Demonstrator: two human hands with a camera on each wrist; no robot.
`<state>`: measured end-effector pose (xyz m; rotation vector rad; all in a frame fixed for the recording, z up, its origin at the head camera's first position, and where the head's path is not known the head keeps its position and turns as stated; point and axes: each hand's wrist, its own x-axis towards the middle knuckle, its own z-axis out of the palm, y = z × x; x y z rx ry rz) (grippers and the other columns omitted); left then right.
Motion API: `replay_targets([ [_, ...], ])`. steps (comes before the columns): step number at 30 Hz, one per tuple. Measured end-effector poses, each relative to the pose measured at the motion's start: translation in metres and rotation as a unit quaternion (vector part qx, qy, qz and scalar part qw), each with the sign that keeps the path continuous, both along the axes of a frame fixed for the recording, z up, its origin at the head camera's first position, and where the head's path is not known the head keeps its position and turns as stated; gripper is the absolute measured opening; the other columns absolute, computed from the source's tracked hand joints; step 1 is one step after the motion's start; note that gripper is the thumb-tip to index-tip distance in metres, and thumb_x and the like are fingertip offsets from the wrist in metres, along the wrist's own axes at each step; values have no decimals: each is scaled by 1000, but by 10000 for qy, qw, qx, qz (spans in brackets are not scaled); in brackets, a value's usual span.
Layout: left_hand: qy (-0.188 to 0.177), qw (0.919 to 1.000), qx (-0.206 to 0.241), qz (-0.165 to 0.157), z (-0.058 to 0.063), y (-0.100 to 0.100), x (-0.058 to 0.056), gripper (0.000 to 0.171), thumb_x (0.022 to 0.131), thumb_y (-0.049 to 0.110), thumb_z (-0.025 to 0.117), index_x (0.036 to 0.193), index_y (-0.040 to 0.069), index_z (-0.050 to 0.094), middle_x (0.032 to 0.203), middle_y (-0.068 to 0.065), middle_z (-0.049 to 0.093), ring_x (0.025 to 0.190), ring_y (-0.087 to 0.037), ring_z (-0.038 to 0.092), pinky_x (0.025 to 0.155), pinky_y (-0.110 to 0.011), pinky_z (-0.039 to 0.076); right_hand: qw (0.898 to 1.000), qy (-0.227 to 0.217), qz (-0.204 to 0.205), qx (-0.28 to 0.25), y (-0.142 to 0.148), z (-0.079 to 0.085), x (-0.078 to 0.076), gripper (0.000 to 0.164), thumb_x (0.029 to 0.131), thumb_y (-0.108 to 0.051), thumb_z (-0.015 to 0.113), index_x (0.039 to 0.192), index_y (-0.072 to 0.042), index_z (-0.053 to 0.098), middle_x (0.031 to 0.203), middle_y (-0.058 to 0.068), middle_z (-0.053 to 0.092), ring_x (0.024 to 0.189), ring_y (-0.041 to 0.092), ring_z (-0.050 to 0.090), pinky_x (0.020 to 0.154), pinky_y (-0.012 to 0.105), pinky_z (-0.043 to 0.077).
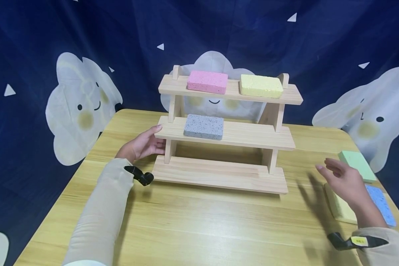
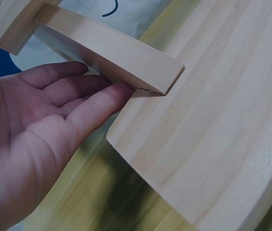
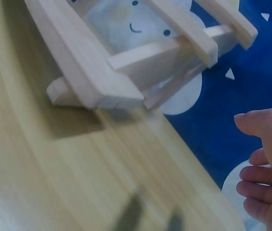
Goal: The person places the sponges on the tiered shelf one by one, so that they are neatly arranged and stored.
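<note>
A three-tier wooden shelf (image 1: 199,171) stands on the table. My left hand (image 1: 147,146) holds its left end, thumb at the edge of the middle board and fingers against the upright (image 2: 112,53) beneath. The middle board bears a grey speckled sponge (image 1: 204,126). On the top board lie a pink sponge (image 1: 207,82) and, to its right, a light yellow sponge (image 1: 261,86). Off to the shelf's right, my right hand (image 1: 347,183) hovers with nothing in it, fingers loosely bent, overlapping a yellow sponge (image 1: 339,207) in the head view.
Near the table's right edge lie a green sponge (image 1: 357,166) and a blue sponge (image 1: 381,205). Behind the wooden table (image 1: 199,229) hangs a dark blue cloth (image 1: 242,33) printed with clouds. Each wrist carries a black camera mount.
</note>
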<state>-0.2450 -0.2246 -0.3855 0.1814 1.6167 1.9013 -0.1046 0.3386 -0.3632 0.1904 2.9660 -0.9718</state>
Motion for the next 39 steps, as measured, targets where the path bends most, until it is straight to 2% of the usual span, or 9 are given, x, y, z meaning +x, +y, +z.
replay_targets([
  [3, -28, 10000, 28, 1, 1, 0, 0, 66, 98, 49, 30, 146, 10, 8, 146, -32, 21, 133, -44, 26, 86, -36, 51, 9997, -116, -194, 51, 6, -6, 6, 71, 96, -45, 46, 140, 9, 32, 132, 38, 42, 116, 55, 40, 77, 47, 45],
  [6, -22, 10000, 68, -36, 1, 0, 1, 66, 98, 49, 30, 146, 10, 9, 146, -32, 20, 133, -44, 26, 87, -37, 51, 9991, -176, -367, 82, 14, -13, 12, 72, 96, -45, 46, 139, 11, 32, 131, 39, 42, 115, 56, 40, 76, 47, 44],
  [10, -1, 9999, 102, -77, 1, 0, 1, 66, 98, 49, 30, 146, 9, 9, 147, -32, 20, 133, -44, 26, 88, -38, 50, 9979, -263, -580, 133, 24, -22, 20, 74, 96, -45, 45, 138, 14, 30, 130, 42, 39, 114, 60, 38, 82, 61, 38],
  [13, -18, 9999, 104, -74, 2, 0, 1, 66, 98, 49, 30, 146, 9, 9, 147, -32, 21, 133, -44, 25, 87, -38, 50, 9959, -372, -787, 233, 31, -26, 26, 75, 97, -46, 43, 138, 15, 29, 130, 43, 38, 114, 60, 37, 85, 64, 35],
  [21, 3, 10000, 47, -83, 2, 0, 0, 66, 98, 50, 30, 146, 9, 8, 146, -33, 20, 133, -44, 26, 86, -35, 51, 9886, -724, -1293, 256, 44, -32, 36, 79, 96, -50, 40, 140, 14, 25, 134, 38, 37, 117, 57, 36, 91, 63, 32],
  [28, -14, 9999, 97, -107, 2, -1, 0, 66, 98, 49, 30, 145, 8, 10, 146, -33, 21, 132, -44, 26, 86, -35, 50, 9823, -737, -1676, 387, 48, -33, 38, 79, 95, -52, 39, 142, 10, 24, 133, 36, 38, 122, 58, 29, 97, 64, 25],
  [33, 10, 10000, 50, -82, 2, -1, 1, 68, 97, 50, 30, 146, 9, 8, 147, -32, 20, 133, -45, 25, 86, -35, 50, 9813, -623, -1710, 623, 52, -36, 42, 74, 96, -48, 40, 138, 13, 30, 132, 36, 39, 120, 58, 28, 99, 64, 21],
  [35, 8, 10000, 44, -73, 1, -1, 1, 68, 97, 50, 31, 147, 10, 7, 147, -32, 20, 134, -45, 25, 86, -36, 50, 9810, -549, -1729, 687, 54, -38, 43, 66, 96, -46, 42, 132, 9, 43, 127, 35, 46, 117, 56, 33, 96, 63, 23],
  [39, -6, 10000, 65, -75, 1, -1, 1, 67, 97, 50, 31, 146, 10, 8, 147, -32, 20, 133, -44, 25, 86, -36, 50, 9791, -622, -1792, 728, 55, -41, 45, 66, 95, -46, 43, 131, 10, 44, 127, 36, 46, 117, 56, 34, 96, 63, 23],
])
